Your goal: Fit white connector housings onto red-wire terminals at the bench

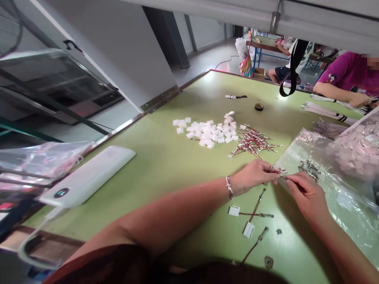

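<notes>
My left hand (pixel 254 175), with a bracelet on the wrist, is closed around a small bunch of short red wires with metal ends (pixel 278 170). My right hand (pixel 304 191) pinches the tip of that bunch, fingertips meeting the left hand's. Just beyond lies a loose pile of the same red wires (pixel 253 142), and past it a heap of small white plastic connectors (pixel 209 132). Near my forearms lie three finished wires with white connectors (pixel 250 221) on the green table (pixel 166 157).
A clear plastic bag (pixel 325 173) holding small metal parts (pixel 309 169) lies at right. A white power bank (pixel 89 175) sits at left, a tape roll (pixel 259 107) farther back. A person in a purple shirt (pixel 349 73) works on cable bundles at the far right corner.
</notes>
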`<state>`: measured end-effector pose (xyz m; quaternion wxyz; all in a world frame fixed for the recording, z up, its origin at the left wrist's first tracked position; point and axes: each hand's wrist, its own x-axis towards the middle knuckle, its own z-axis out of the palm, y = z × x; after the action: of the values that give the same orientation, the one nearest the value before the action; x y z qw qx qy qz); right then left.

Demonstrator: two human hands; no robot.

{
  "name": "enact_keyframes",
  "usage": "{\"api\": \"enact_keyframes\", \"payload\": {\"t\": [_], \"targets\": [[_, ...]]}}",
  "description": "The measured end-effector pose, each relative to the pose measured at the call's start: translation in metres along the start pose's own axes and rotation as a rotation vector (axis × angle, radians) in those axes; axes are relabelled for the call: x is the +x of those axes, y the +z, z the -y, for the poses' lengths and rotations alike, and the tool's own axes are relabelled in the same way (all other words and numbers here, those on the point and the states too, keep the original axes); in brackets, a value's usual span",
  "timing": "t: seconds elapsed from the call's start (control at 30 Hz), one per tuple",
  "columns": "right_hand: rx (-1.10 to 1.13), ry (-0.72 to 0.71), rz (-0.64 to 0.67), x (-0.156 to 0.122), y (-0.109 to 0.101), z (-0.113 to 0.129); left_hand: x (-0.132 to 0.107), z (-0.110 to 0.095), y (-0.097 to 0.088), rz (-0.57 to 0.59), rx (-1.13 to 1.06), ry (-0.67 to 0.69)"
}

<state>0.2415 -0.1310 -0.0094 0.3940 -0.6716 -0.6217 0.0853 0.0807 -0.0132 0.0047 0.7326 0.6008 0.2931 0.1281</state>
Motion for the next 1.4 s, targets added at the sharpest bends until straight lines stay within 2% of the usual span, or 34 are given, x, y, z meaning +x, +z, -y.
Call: {"api": "enact_keyframes", "payload": {"t": [0.17, 0.27, 0.37, 0.5, 0.57, 0.7, 0.77, 0.83, 0.9, 1.0, 1.07, 1.17, 1.33, 1.4], "targets": [[-0.013, -0.045, -0.01, -0.001, -0.001, 0.001, 0.002, 0.004, -0.001, 0.041, 0.066, 0.037], [-0.037, -0.095, -0.002, 0.0, -0.001, 0.006, 0.006, 0.004, -0.006, -0.035, 0.084, 0.058], [-0.016, -0.257, 0.143, -0.002, 0.008, 0.015, 0.011, 0.0, -0.013, -0.158, 0.056, 0.09], [-0.038, -0.521, 0.352, -0.012, 0.021, 0.027, 0.013, -0.002, -0.019, -0.14, 0.014, 0.118], [-0.09, -0.567, 0.405, -0.019, 0.022, 0.034, 0.013, -0.001, -0.019, -0.115, 0.03, 0.102], [-0.053, -0.532, 0.592, -0.029, 0.012, 0.045, 0.012, 0.001, -0.016, -0.091, 0.008, 0.072], [-0.011, -0.488, 0.544, -0.028, 0.005, 0.043, 0.011, 0.002, -0.014, -0.075, -0.018, 0.068], [-0.025, -0.352, 0.356, -0.024, -0.001, 0.036, 0.01, 0.001, -0.013, -0.057, -0.024, 0.058], [-0.06, -0.146, 0.15, -0.018, -0.005, 0.025, 0.008, 0.001, -0.01, -0.024, 0.0, 0.045], [-0.062, 0.054, -0.025, -0.012, -0.006, 0.01, 0.006, 0.002, -0.007, 0.044, 0.048, 0.047], [-0.051, 0.066, -0.035, -0.01, -0.004, 0.005, 0.005, 0.004, -0.005, 0.086, 0.072, 0.053], [-0.062, 0.001, 0.004, -0.01, 0.0, 0.001, 0.004, 0.006, -0.004, 0.101, 0.107, 0.062], [-0.152, -0.196, 0.076, -0.005, -0.001, -0.003, 0.004, 0.008, -0.004, 0.037, 0.318, 0.059], [-0.153, -0.197, 0.12, -0.004, -0.002, -0.003, 0.003, 0.008, -0.004, 0.003, 0.471, 0.131]]}}
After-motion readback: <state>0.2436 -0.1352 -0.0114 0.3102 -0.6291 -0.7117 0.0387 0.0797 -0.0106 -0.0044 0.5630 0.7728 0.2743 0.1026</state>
